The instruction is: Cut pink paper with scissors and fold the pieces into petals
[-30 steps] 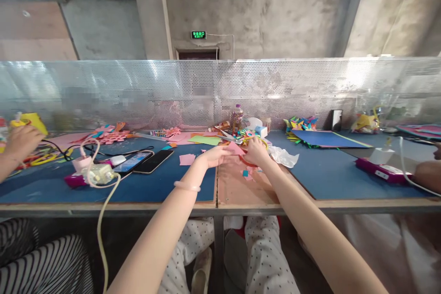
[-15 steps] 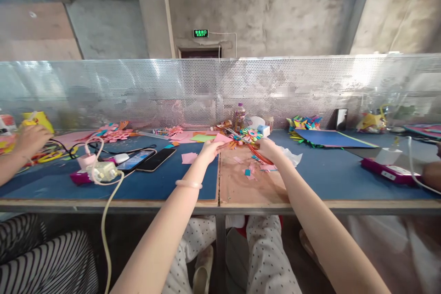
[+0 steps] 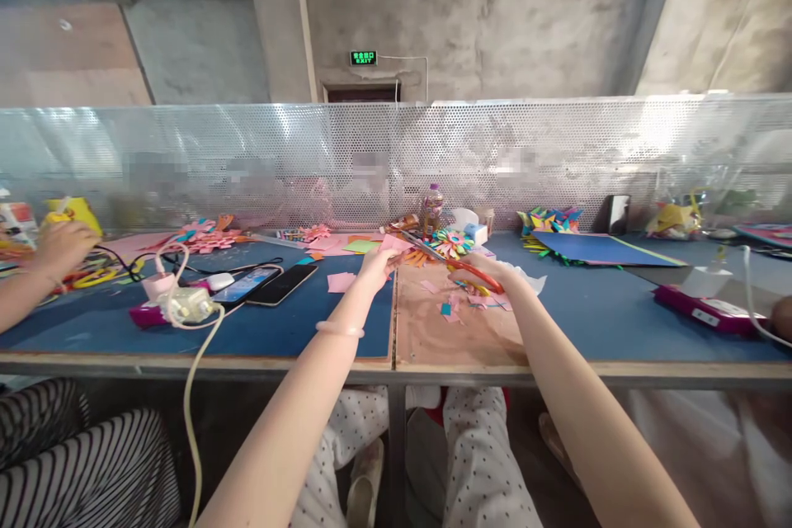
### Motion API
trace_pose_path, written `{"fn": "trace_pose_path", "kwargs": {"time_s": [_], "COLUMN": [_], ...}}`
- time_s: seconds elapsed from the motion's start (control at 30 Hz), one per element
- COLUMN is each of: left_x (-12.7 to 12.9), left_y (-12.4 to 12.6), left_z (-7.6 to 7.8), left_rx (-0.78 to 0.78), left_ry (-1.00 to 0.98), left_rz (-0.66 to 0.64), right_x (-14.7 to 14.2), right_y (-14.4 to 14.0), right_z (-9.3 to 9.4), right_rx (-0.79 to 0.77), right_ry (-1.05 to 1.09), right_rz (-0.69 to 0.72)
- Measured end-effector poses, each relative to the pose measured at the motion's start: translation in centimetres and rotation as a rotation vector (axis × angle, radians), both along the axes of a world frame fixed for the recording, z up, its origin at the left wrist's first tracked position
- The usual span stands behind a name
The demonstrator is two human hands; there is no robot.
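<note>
A: Right hand (image 3: 488,268) has lifted, gripping the orange-handled scissors (image 3: 458,262), blades now aimed at the pink paper (image 3: 396,244).

B: Left hand (image 3: 377,264) pinches that paper above the table (image 3: 433,338), mid-scene. Cutting looks underway; pink scraps (image 3: 454,301) lie beneath.

1. Blurred patches (image 3: 371,169) on the mesh screen at 12 o'clock hide what is behind.
2. A co-worker's hand (image 3: 780,318) at 3 o'clock is cut off by the edge.
3. The scissors (image 3: 458,260) perhaps bite the pink paper (image 3: 396,245); too small to tell.

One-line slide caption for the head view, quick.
Left hand holds pink paper while right hand works orange-handled scissors over scraps.
</note>
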State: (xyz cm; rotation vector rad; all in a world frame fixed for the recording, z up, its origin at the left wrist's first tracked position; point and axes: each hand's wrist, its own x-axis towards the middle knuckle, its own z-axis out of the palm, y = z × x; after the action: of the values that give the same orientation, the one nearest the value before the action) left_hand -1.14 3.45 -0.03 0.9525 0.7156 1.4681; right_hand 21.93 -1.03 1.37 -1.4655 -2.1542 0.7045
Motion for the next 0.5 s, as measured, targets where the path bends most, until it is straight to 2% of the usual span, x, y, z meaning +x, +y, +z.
{"fn": "trace_pose_path", "kwargs": {"time_s": [0.2, 0.37, 0.5], "left_x": [0.08, 0.13, 0.08], "left_y": [0.50, 0.26, -0.05], "left_z": [-0.08, 0.00, -0.03], "left_rx": [-0.004, 0.002, 0.033], "left_ry": [0.009, 0.048, 0.087], "left_rz": [-0.005, -0.035, -0.093], "right_x": [-0.01, 0.16, 0.52], "right_y": [-0.30, -0.92, -0.35], "right_z": [0.22, 0.63, 0.14], "right_rx": [-0.046, 0.012, -0.017], "right_ry": [0.019, 0.002, 0.024], "right_rz": [-0.021, -0.042, -0.013]}}
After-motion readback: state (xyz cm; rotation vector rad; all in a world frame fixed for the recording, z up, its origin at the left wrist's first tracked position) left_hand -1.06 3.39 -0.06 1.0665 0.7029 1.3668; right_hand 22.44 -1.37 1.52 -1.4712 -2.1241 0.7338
